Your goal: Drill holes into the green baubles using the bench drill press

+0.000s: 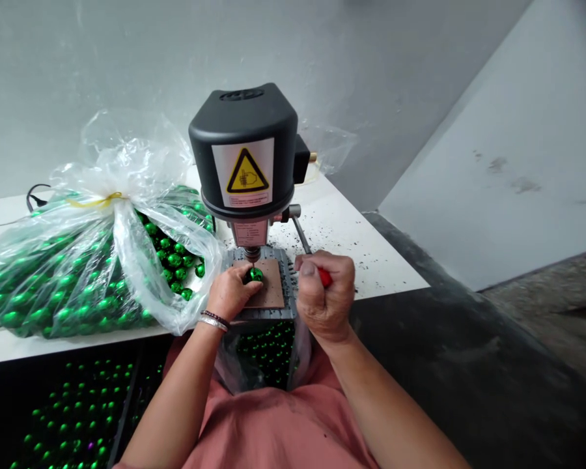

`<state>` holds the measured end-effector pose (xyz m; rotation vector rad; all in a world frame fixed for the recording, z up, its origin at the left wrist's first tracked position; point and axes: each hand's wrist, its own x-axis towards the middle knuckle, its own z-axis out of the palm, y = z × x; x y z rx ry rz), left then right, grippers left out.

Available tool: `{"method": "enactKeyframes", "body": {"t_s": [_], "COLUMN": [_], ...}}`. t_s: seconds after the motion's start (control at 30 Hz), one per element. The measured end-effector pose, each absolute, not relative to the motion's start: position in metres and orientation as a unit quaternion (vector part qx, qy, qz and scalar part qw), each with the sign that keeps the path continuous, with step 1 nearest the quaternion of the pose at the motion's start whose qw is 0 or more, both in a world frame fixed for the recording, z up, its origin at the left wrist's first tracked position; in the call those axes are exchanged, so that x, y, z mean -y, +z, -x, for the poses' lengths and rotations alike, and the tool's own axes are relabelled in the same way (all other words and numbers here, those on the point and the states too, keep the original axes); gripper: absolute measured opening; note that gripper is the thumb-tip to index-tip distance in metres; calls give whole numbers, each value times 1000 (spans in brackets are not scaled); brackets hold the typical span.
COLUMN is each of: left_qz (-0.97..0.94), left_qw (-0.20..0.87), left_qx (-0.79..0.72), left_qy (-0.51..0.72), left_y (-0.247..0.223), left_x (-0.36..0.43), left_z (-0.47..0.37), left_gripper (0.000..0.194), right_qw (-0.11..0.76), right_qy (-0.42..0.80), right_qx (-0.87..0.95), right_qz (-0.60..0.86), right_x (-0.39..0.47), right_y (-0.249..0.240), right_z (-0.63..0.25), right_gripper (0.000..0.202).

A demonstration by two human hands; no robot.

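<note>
A shiny green ball (256, 275) rests on a brown board (272, 293) under the chuck of a black benchtop drill press (247, 150). My left hand (230, 290) is closed around the ball's left side, thumb in front and fingers behind. The thin drill bit (252, 263) comes down at the top of the ball; whether it has entered cannot be told. My right hand (326, 296) is wrapped round the red knob (325, 278) of the press's feed lever (301, 234), to the right of the grey base (289, 277).
A clear plastic bag (141, 286) of many green balls, tied with yellow string (97, 200), lies left of the press. Dark shavings dot the white table (371, 260). More green balls (268, 352) sit below the table edge in front of me and at lower left.
</note>
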<state>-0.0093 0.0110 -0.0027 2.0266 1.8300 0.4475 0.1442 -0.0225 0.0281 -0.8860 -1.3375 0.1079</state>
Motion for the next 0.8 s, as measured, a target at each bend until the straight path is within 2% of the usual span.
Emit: {"method": "enactKeyframes", "body": {"t_s": [0.17, 0.23, 0.33, 0.43, 0.53, 0.73, 0.8], "left_qz": [-716, -710, -695, -701, -691, -512, -479], "left_qw": [200, 219, 251, 348, 448, 515, 523], "left_qx": [-646, -642, -637, -590, -533, -585, -580], "left_qy": [172, 189, 221, 197, 194, 361, 400], "left_y": [-2, 0, 7, 18, 23, 13, 11], "left_x": [-12, -10, 1, 14, 22, 16, 14], "left_z": [9, 10, 17, 30, 41, 39, 35], "left_gripper": [43, 39, 35, 34, 45, 58, 55], "right_qw": [704, 701, 686, 681, 681, 660, 630], "right_qy": [11, -25, -17, 8, 34, 38, 57], "right_qx": [575, 557, 543, 539, 535, 561, 587], "right_qz": [417, 446, 483, 496, 498, 499, 505], "right_x": [19, 15, 9, 7, 8, -4, -12], "right_y": [59, 84, 114, 122, 118, 133, 143], "right_z": [-143, -143, -143, -142, -141, -147, -151], "right_gripper": [3, 7, 14, 19, 21, 24, 29]}}
